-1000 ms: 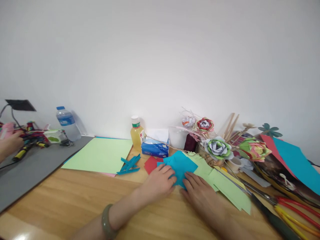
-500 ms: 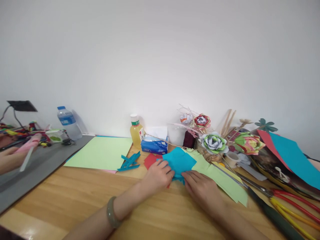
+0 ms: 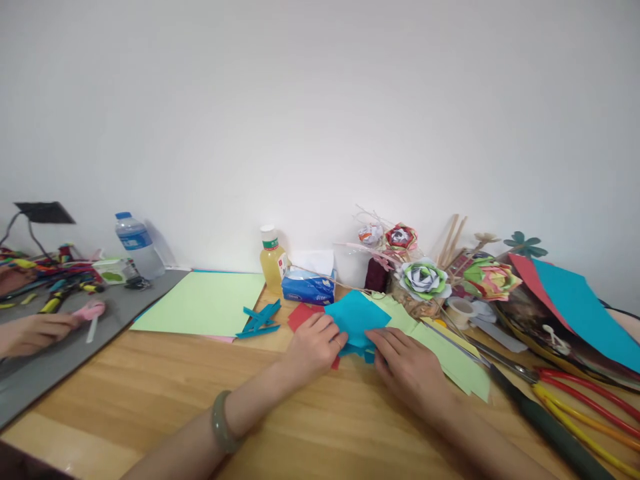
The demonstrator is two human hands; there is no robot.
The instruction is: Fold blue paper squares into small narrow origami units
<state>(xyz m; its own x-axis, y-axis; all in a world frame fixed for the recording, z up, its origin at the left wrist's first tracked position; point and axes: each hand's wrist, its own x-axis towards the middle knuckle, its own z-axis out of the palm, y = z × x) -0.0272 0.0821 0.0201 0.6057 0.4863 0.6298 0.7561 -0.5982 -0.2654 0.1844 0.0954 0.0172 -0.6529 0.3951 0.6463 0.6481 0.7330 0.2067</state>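
Both my hands rest on a wooden table (image 3: 150,393) and work a blue sheet of paper (image 3: 356,316). My left hand (image 3: 314,345), with a green bangle on its wrist, pinches the sheet's left edge. My right hand (image 3: 406,365) presses and holds the sheet's near right edge, fingers curled onto it. A red paper (image 3: 301,313) lies partly under the blue sheet. Pale green paper pieces (image 3: 450,360) spread out to the right of my right hand.
A large green sheet (image 3: 205,303), blue paper strips (image 3: 260,320), a yellow bottle (image 3: 273,261), a tissue pack (image 3: 307,288), paper flowers (image 3: 424,279), tape (image 3: 460,311) and coloured sticks (image 3: 590,407) crowd the back and right. Another person's hand (image 3: 30,331) holds a pink item over a grey mat (image 3: 60,353).
My hands have drawn the blue paper slightly nearer and folded its near edge. The other person's hand at the left has come down to the mat with the pink item.
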